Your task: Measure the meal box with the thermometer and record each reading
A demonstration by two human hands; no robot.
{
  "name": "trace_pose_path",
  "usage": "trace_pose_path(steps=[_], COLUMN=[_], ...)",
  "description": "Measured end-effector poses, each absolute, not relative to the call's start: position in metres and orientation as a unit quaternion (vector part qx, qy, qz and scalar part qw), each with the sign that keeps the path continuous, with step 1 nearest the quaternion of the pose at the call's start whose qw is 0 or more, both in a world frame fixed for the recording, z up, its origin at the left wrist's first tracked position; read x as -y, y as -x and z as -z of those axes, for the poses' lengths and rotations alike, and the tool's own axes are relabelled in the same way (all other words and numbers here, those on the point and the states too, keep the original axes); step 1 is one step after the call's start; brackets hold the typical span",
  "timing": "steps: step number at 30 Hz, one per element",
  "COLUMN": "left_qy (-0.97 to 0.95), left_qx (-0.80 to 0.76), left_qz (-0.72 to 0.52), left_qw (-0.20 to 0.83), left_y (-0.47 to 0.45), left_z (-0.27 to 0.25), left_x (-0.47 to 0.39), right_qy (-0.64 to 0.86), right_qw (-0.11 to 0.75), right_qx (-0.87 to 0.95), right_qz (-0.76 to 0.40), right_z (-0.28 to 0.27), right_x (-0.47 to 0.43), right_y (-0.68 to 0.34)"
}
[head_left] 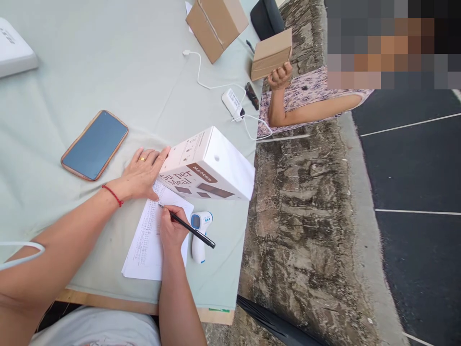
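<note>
My right hand [173, 227] grips a black pen [190, 228], its tip down on a sheet of paper [144, 245] covered in rows of handwriting. My left hand [146, 172], with a ring and a red bracelet, lies with fingers stretched out between the paper's top edge and a white Super Meal box [209, 168]. Its fingertips touch or nearly touch the box, which covers part of the paper's far end. Right of the writing hand lies a white and blue infrared thermometer [200, 238]. A smartphone [95, 144] in a brown case rests left of my left hand.
Across the cloth-covered table [144, 72], another person's hand [280, 76] holds a small cardboard box [272, 54]. Nearby are a larger cardboard box [218, 26], a white cable [200, 72], a white device [233, 103] and a black object [252, 96]. A white case [16, 50] sits far left.
</note>
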State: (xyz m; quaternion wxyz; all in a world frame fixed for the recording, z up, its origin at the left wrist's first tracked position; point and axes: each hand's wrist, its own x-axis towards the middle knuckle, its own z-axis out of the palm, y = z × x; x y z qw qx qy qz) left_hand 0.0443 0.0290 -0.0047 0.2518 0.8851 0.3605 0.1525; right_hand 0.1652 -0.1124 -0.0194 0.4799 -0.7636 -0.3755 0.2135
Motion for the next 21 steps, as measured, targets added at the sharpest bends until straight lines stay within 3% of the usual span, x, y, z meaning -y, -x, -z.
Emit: trace_pose_path(steps=[21], left_qy=[-0.884], left_qx=[-0.371], left_qz=[-0.125], left_qw=[0.256], left_y=[-0.041], left_z=[-0.009], left_x=[-0.026], right_qy=[0.765], right_qw=[0.473], right_qx=[0.372], right_qz=[-0.228], right_z=[0.015], right_x=[0.113], right_y=[-0.165])
